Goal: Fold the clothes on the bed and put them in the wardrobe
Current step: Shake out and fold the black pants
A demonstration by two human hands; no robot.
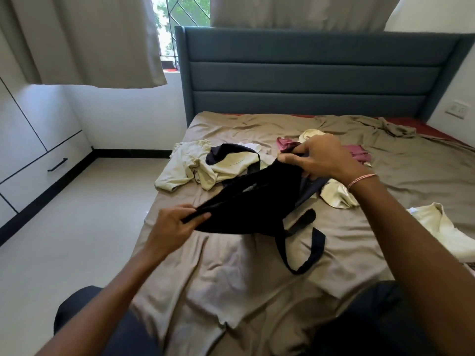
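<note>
Stretching a black soft-fabric garment with dangling straps (pixel 246 209) between both hands, above the rumpled taupe bedsheet (pixel 257 291). Left hand (pixel 174 224) pinches one edge; right hand (pixel 321 158) grips the opposite edge, hands well apart — likely to pull it flat and find its shape before folding. Straps trail onto the sheet. Unfolded pale cream clothes (pixel 195 165) and a crumpled pink garment (pixel 357 152) lie beyond. White wardrobe with black handle (pixel 38 150) stands left, closed; task looks early
</note>
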